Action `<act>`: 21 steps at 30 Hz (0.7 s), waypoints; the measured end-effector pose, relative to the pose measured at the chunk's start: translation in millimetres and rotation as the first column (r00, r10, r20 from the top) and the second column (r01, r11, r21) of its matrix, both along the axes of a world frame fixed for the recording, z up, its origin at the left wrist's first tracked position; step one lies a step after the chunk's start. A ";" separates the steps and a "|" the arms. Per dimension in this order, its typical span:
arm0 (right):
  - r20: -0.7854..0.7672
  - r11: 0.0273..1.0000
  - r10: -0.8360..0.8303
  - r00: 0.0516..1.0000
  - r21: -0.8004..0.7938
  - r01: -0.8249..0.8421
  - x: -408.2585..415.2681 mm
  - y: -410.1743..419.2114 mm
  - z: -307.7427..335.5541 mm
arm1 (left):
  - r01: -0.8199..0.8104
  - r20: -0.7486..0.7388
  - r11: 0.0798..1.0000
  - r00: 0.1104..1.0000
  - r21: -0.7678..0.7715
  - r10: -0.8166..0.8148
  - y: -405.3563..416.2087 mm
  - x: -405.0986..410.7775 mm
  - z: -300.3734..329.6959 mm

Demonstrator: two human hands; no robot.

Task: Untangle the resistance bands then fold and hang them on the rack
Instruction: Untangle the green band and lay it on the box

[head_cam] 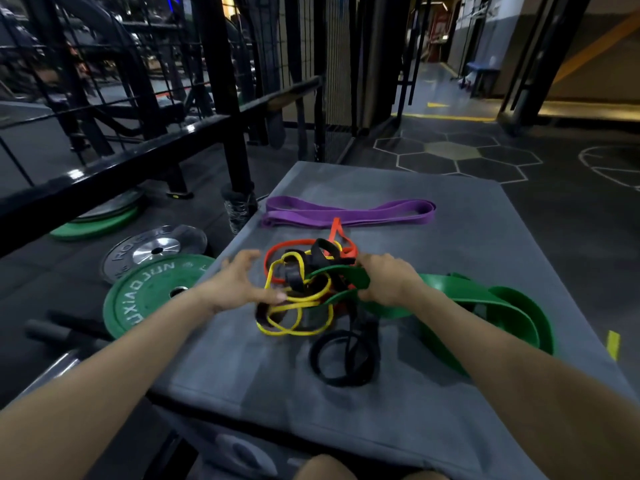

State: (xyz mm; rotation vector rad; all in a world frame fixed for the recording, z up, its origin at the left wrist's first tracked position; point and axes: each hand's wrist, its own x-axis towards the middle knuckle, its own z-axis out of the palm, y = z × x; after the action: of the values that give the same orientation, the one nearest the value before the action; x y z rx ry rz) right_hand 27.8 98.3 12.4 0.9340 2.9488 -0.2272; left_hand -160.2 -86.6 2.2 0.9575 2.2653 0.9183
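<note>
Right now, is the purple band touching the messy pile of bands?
Apart. The head view shows grey mat between the folded purple band and the orange band topping the tangle.

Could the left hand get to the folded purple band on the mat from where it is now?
Probably yes. The purple band lies flat and apart at the mat's far end, nothing on it. The left hand pinches the yellow band and would have to let go and reach past the tangle.

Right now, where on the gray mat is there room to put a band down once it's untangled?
The near end of the gray mat, between the arms and below the black band, is bare. So is the far right corner beyond the purple band. The middle is crowded: the yellow band, the orange band and the green band knot there under both hands.
</note>
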 end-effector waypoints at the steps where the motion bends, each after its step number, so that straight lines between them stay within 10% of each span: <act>1: -0.005 1.000 -0.005 1.000 -0.014 0.005 -0.5 -0.6 -0.3 | -0.003 -0.136 0.994 0.991 0.110 0.018 2.3 10.9 7.0; 4: -0.010 1.000 -0.008 1.000 -0.020 0.008 -2.8 -4.6 -0.5 | 0.242 -0.601 0.916 0.799 0.321 -0.001 14.5 61.0 19.2; 6: -0.017 1.000 -0.009 1.000 -0.010 0.009 -3.1 -7.8 2.1 | 0.402 -0.753 0.914 0.617 0.051 -0.229 23.2 86.8 4.9; 9: -0.037 1.000 0.007 0.999 -0.009 -0.007 0.3 -10.3 8.4 | 0.221 -0.806 0.911 0.426 -0.349 -0.412 30.8 89.7 -23.6; 14: -0.028 0.999 0.024 0.999 0.037 -0.023 10.1 -3.8 15.4 | 0.083 -0.891 0.922 0.236 -0.378 -0.387 23.8 61.9 -20.7; 18: -0.068 0.997 0.026 0.997 0.080 -0.020 9.6 -5.9 24.4 | 0.144 -0.888 0.925 0.259 -0.353 -0.379 20.2 33.7 -5.7; 21: -0.053 0.994 0.040 0.998 0.100 -0.035 11.2 -3.9 30.8 | 0.326 -0.791 0.925 0.504 -0.197 -0.346 21.3 21.7 15.9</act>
State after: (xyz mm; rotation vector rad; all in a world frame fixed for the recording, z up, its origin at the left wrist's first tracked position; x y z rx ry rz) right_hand 39.0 94.4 43.2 0.8965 3.0496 -0.1080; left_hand -138.5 -65.3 18.2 2.0695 2.5916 0.2427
